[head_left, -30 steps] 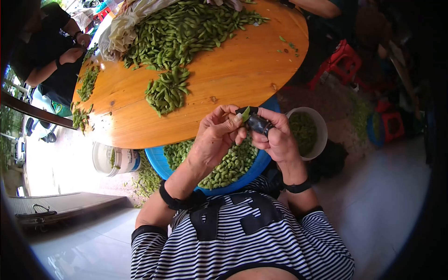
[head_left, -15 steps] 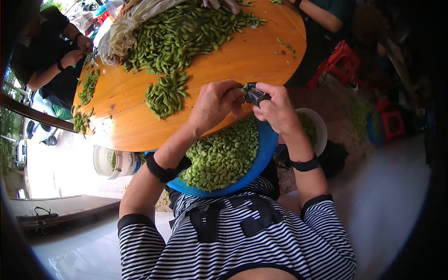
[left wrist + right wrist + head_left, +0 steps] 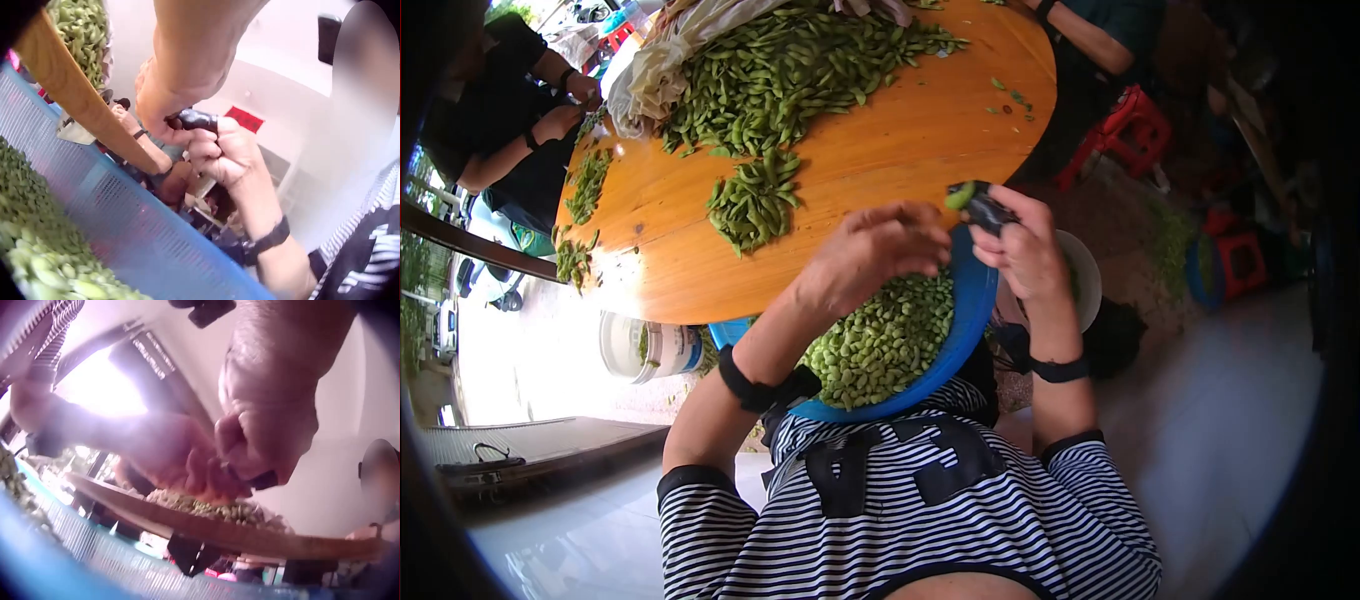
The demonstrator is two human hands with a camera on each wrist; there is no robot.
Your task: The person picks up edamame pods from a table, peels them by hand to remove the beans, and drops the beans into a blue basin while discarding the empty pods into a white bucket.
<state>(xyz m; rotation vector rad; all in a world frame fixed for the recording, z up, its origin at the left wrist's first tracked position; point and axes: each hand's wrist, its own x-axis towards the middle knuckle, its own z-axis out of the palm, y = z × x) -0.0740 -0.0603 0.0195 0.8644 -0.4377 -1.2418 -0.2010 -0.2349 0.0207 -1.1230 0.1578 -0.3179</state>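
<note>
Between the thumb and forefinger of my right hand (image 3: 1030, 250) a green soybean pod (image 3: 960, 196) is pinched. Black covers (image 3: 988, 212) wrap the tips of that thumb and finger. My left hand (image 3: 865, 255), blurred, hangs just left of the pod with loosely bent fingers, and nothing shows in its grasp. Below both hands sits a blue basin (image 3: 974, 300) full of shelled green soybeans (image 3: 878, 345). In the left wrist view the basin's slotted wall (image 3: 119, 206) shows beside the table edge.
A round wooden table (image 3: 880, 160) overhangs the basin, bearing a big heap of pods (image 3: 790, 70) and a small pile (image 3: 752, 200). White buckets stand left (image 3: 625, 345) and right (image 3: 1085, 280). Another person (image 3: 510, 130) works at the left; a red stool (image 3: 1125, 135) is at right.
Both hands were together at a pod over the table edge. Now they have parted: the left has dropped back toward the basin, the right has shifted right, holding the pod.
</note>
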